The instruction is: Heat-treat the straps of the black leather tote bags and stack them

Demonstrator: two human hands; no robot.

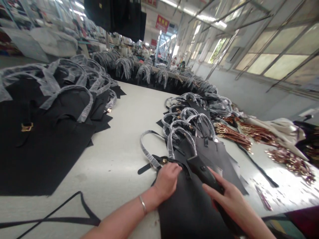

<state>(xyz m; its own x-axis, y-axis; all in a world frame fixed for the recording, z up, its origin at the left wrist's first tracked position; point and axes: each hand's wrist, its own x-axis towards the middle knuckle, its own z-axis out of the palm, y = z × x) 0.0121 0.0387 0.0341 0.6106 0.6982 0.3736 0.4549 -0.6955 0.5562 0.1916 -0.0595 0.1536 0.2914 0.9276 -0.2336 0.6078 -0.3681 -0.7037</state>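
Observation:
A black handbag [191, 205] lies in front of me on the pale table, its two handles [149, 149] wrapped in clear plastic. My left hand [167, 181], with a bracelet at the wrist, is closed on the bag's top edge, beside a gold buckle [164, 160] and a loose strap end [144, 168]. In my right hand [224, 196] is a black handheld tool [208, 174] with a wide, flat head, shaped like a hair clipper. Its head is at the bag's upper edge, just right of my left hand. Whether it touches the bag I cannot tell.
Black bags [45, 146] with wrapped handles are piled on the left. More bags [209, 142] overlap beyond mine. Brown straps with gold rings [234, 136] lie to the right. A thin black strap [82, 212] rests at the front left. Bags hang overhead [124, 20].

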